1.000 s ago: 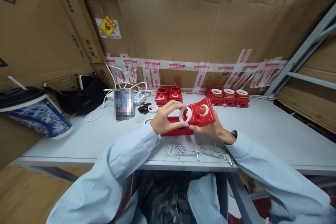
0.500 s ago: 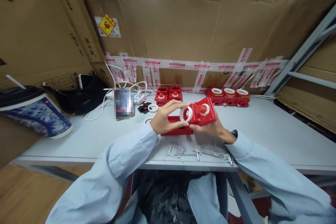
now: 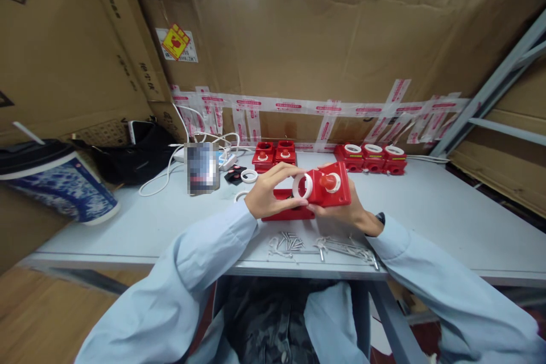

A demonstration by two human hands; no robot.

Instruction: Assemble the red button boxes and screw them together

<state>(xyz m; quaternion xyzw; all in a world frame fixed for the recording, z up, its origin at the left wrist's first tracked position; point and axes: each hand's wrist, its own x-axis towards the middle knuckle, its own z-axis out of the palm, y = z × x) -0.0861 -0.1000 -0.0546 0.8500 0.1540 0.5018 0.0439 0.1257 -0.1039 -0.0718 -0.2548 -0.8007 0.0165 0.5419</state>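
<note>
Plainly round ring (image 3: 296, 186), glossy housing (image 3: 323, 195)

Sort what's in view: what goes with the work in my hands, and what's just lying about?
Likely part of the work: red housing in right hand, white ring at left hand, red base, small metal parts.

Apparently just lying about: cup, black bag, blurred device.
</note>
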